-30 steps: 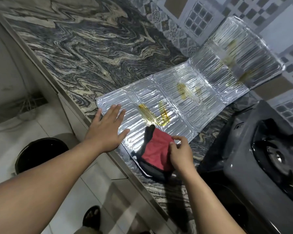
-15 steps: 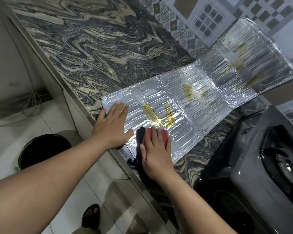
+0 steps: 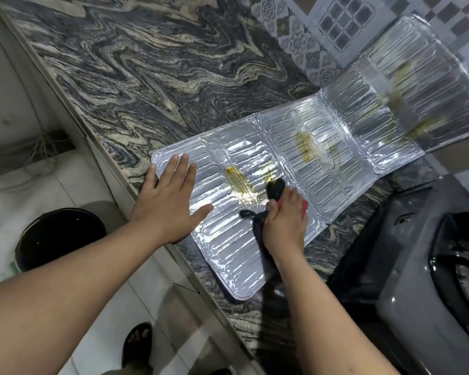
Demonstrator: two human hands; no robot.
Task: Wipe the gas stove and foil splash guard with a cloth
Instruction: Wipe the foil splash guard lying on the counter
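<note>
Nearby, gas stove (image 3: 417, 280) (bucket (image 3: 57, 239) below)

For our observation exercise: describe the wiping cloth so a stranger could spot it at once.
Find the silver ribbed foil splash guard lying on the swirled grey stone counter. On its nearest panel, the right hand presses a red-and-black cloth, the only soft, coloured thing on the shiny foil.

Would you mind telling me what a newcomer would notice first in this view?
The shiny foil splash guard lying flat across the marbled counter, streaked with yellow-brown grease. The right hand presses a red and black cloth beside a stain, while the left hand lies flat on the foil's near-left end.
</note>
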